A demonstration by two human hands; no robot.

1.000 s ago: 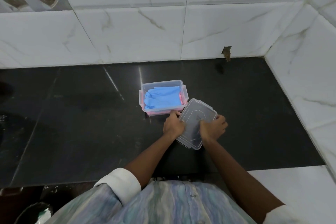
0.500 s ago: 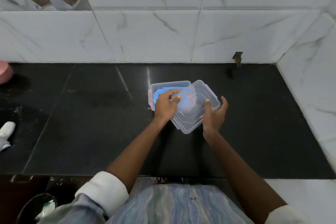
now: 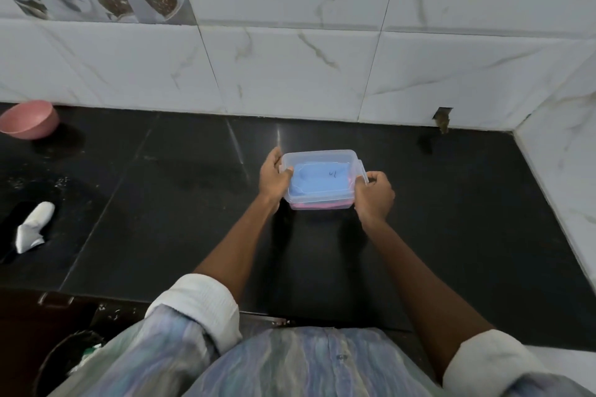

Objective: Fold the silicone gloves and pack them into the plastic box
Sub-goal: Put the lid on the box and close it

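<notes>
The clear plastic lid [image 3: 322, 167], held off to one side half a second ago, now sits on the translucent plastic box [image 3: 319, 203]. Left hand [image 3: 274, 179] and right hand [image 3: 374, 195] clamp its ends. Folded blue silicone gloves [image 3: 317, 179] lie inside, between the hands; packing appears nearly complete.

Pink bowl [image 3: 28, 119] set far left on the black counter [image 3: 161, 203], white cloth [image 3: 32, 227] laid nearer the front, white marble tiles [image 3: 290, 68] behind, dark bin [image 3: 64, 361] seen below.
</notes>
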